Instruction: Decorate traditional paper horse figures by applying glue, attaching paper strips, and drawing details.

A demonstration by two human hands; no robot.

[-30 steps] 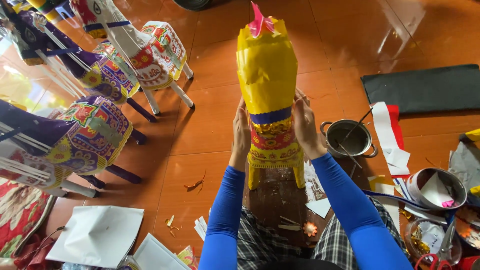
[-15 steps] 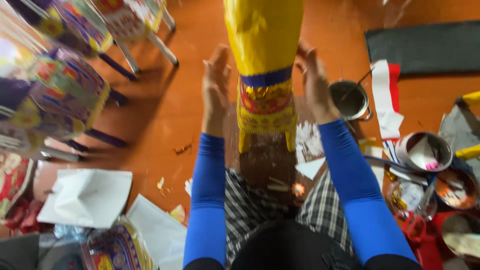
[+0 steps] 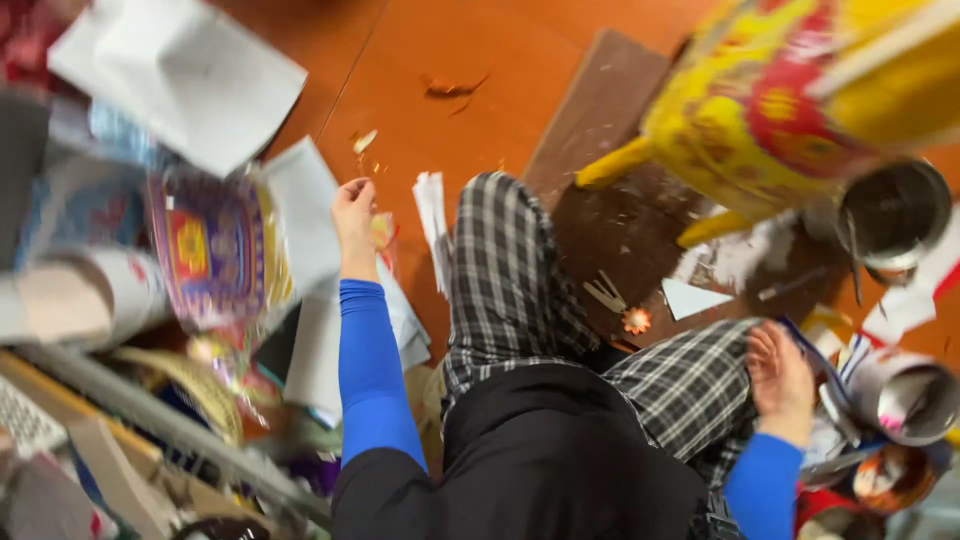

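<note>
My left hand [image 3: 355,212] reaches out to the left, fingers curled at the edge of a pile of white and printed paper sheets [image 3: 300,215]; blur hides whether it grips one. My right hand [image 3: 780,378] rests on my right knee in checked trousers [image 3: 505,270], fingers loose and holding nothing. A tall yellow paper figure with red and blue patterns [image 3: 740,120] stands untouched on its yellow legs on a dark brown board [image 3: 600,110] in front of me.
A metal pot [image 3: 895,210] stands right of the figure, with bowls [image 3: 905,395] by my right knee. A large white sheet [image 3: 185,70] and a colourful patterned piece [image 3: 205,245] lie at the left. Paper scraps litter the orange floor [image 3: 450,60].
Both hands have let go of the yellow figure. My left hand swung out to the paper pile on the left, my right dropped to my knee, and my head turned down and left.
</note>
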